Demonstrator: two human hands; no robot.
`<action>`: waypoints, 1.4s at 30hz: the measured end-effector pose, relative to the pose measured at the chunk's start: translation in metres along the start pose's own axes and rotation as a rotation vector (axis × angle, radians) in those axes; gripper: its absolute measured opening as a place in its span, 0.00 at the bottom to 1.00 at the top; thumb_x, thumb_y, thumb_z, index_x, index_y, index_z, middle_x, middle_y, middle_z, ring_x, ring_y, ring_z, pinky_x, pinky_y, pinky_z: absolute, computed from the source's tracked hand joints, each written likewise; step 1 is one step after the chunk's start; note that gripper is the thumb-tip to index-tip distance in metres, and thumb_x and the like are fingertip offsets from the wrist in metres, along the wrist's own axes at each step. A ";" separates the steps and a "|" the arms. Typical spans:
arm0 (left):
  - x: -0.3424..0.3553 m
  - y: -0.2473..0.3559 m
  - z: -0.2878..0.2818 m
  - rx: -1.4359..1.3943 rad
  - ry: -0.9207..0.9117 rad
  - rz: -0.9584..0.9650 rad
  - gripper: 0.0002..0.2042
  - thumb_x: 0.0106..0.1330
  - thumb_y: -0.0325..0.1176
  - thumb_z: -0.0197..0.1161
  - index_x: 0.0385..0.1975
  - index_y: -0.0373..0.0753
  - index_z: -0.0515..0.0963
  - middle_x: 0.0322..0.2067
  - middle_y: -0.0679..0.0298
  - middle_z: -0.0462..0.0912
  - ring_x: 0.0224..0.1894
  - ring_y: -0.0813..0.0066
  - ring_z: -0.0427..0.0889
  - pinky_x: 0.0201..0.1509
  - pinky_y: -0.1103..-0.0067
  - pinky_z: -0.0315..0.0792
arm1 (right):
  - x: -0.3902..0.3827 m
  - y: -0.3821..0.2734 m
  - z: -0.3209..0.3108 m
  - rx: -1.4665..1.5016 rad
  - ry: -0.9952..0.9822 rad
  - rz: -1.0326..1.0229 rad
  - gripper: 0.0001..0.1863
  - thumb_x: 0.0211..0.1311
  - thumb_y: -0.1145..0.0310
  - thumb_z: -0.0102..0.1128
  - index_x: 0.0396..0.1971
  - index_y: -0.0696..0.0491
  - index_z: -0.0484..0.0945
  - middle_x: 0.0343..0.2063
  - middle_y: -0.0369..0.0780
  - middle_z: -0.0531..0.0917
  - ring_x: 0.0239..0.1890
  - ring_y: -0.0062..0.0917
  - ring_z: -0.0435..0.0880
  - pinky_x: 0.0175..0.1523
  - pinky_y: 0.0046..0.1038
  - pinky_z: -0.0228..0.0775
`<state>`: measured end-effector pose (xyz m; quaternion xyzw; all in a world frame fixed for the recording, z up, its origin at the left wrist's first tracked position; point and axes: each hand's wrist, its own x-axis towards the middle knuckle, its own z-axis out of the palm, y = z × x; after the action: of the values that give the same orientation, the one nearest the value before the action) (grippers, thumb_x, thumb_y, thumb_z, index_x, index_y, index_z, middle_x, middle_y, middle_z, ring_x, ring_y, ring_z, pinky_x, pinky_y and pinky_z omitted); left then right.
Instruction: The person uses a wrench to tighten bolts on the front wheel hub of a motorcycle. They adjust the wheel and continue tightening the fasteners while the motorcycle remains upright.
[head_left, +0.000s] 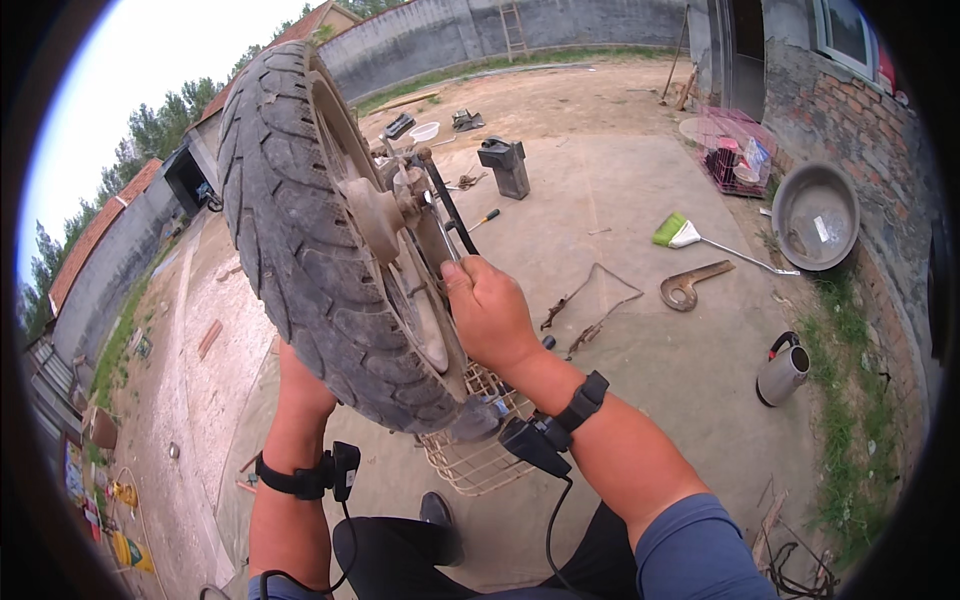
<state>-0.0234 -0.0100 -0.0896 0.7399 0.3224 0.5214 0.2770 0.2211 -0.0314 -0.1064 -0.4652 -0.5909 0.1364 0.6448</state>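
A dusty black tire (290, 220) on a spoked-out wheel rises close in front of me, with its hub (375, 215) facing right. My right hand (490, 305) is closed beside the hub, around what looks like a slim silver wrench (432, 212) that reaches up to the axle end. A black rod stands just past that wrench. Low on the tire's left side is my left hand (305, 385); its fingers are hidden behind the rubber. Under the wheel sits a wire basket (470, 470).
On the concrete lie a screwdriver (488, 216), a bent metal stand (605, 295), a rusty flat part (690, 287) and a green-white broom (680, 232). A dark box (505, 168) stands farther off. To the right are a kettle (783, 370), a basin (815, 215) and a pink cage (735, 150).
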 end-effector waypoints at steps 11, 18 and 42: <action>-0.007 -0.028 -0.018 -0.094 -0.003 -0.064 0.38 0.54 0.31 0.75 0.65 0.32 0.65 0.63 0.57 0.72 0.64 0.65 0.71 0.68 0.70 0.63 | 0.000 0.016 0.011 -0.006 0.042 -0.105 0.17 0.73 0.60 0.50 0.28 0.57 0.71 0.26 0.55 0.79 0.31 0.55 0.78 0.36 0.49 0.68; -0.004 0.005 0.001 0.082 -0.040 0.144 0.34 0.56 0.28 0.73 0.64 0.32 0.66 0.62 0.56 0.73 0.62 0.66 0.72 0.66 0.71 0.65 | 0.002 0.026 0.014 -0.023 0.061 -0.149 0.16 0.73 0.59 0.50 0.30 0.56 0.71 0.26 0.54 0.79 0.31 0.55 0.78 0.36 0.49 0.69; -0.002 0.032 0.014 0.005 -0.005 0.015 0.18 0.66 0.22 0.59 0.57 0.30 0.71 0.53 0.61 0.80 0.53 0.72 0.78 0.59 0.75 0.71 | 0.009 0.044 -0.014 0.014 -0.024 -0.034 0.18 0.73 0.54 0.49 0.33 0.54 0.77 0.27 0.49 0.81 0.32 0.50 0.80 0.37 0.43 0.71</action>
<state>-0.0046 -0.0332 -0.0711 0.7441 0.3175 0.5208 0.2723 0.2528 -0.0076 -0.1324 -0.4491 -0.6053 0.1349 0.6432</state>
